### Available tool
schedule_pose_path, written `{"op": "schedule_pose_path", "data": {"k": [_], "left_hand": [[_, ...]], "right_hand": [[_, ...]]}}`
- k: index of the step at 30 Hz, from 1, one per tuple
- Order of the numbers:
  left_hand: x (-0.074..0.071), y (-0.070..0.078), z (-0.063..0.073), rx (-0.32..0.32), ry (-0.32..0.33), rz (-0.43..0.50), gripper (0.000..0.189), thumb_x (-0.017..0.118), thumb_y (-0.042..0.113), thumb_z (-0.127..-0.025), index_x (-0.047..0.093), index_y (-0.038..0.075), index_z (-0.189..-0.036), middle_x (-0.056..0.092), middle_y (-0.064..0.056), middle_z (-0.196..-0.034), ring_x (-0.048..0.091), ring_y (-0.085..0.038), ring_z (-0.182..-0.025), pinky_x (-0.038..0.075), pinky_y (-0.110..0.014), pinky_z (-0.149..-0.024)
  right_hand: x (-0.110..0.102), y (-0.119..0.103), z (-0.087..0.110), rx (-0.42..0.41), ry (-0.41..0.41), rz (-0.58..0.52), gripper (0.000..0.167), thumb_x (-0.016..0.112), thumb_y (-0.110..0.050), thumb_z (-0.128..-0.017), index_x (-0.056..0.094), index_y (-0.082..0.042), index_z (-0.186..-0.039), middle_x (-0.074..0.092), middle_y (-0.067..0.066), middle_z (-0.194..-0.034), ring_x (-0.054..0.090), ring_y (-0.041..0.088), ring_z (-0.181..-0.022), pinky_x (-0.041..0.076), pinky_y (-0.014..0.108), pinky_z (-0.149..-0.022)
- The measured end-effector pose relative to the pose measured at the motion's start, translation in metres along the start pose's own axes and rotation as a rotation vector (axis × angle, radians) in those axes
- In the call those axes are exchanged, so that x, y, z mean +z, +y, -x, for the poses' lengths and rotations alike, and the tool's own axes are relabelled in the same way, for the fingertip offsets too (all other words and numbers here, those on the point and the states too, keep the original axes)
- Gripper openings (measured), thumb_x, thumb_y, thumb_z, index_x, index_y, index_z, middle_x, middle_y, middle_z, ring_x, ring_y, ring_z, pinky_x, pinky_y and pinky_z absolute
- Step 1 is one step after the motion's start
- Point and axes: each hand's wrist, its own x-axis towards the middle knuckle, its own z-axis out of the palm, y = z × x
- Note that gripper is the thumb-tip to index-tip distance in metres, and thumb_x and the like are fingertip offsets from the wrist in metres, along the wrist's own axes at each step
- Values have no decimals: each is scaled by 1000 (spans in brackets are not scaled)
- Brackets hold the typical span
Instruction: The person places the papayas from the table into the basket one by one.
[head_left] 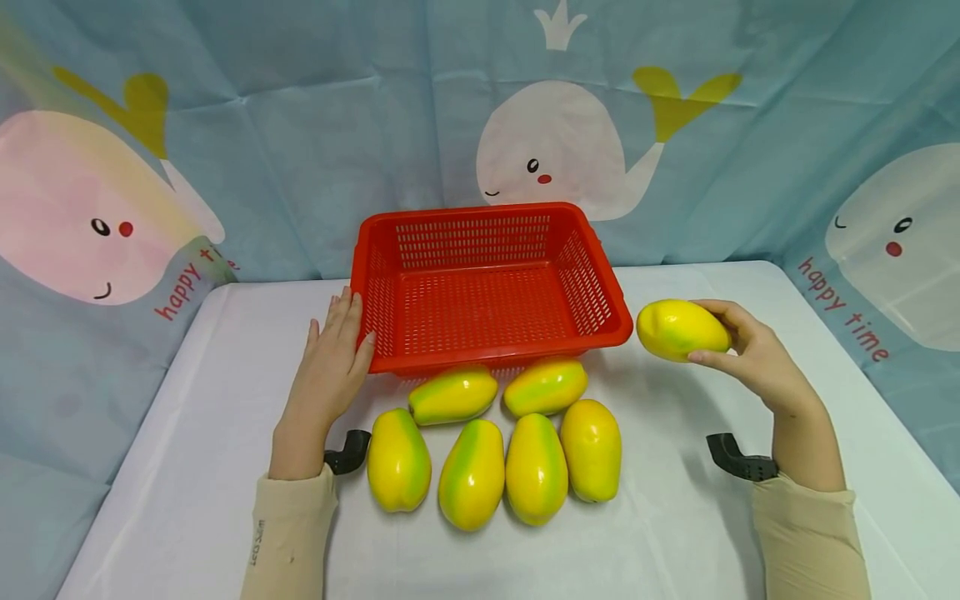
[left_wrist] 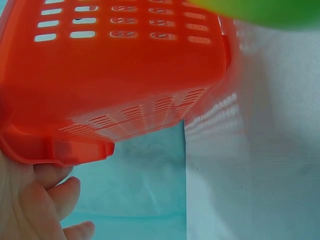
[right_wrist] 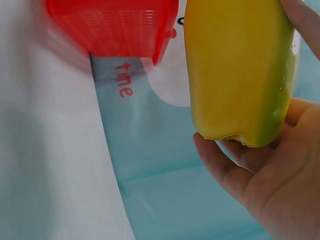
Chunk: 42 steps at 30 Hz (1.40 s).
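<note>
At the left, a blue curtain with a printed whale [head_left: 82,208] hangs behind the white-covered tabletop [head_left: 172,442]. The left hand [head_left: 322,371] rests against the left side of a red basket [head_left: 480,304], its fingers mostly straight and its thumb apart from them at the rim. A black wrist mount [head_left: 348,452] shows beside that wrist. The basket stands upright at the back of the tabletop.

Six yellow-green fruits lie in front of it. From the left: one [head_left: 399,460] near the left wrist, one on its side [head_left: 453,396] just by the basket, two [head_left: 471,475] [head_left: 536,469] nearer the person, another on its side [head_left: 546,387] by the basket, and a last [head_left: 591,450].

Farther right, a seventh fruit [head_left: 678,329] is held above the tabletop, just beside the basket's front right corner. The right hand [head_left: 757,358] grips its right end between thumb and fingers.
</note>
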Motion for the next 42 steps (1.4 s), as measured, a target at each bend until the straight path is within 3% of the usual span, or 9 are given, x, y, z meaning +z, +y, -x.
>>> {"op": "schedule_pose_path", "data": {"k": [19,42], "left_hand": [[1,0,0,0,11,18,58,33,27,-102,18,-4,-148,13,-18,-155,8,-32,-143,5,-60,-110],[2,-2,-1,-1,2,8,58,35,27,-102,18,-3,-148,12,-17,-156,8,-32,-143,7,-60,-110]], "right_hand": [[1,-1,-1,-26,13,35,59,69,1,-83,43,-3,-136,46,-13,-122,43,7,-103,34,7,-84],[15,-18,-4,-69,24,-6,60,69,6,-81,45,-5,-135,48,-11,-122,44,8,-105,35,9,-87]]}}
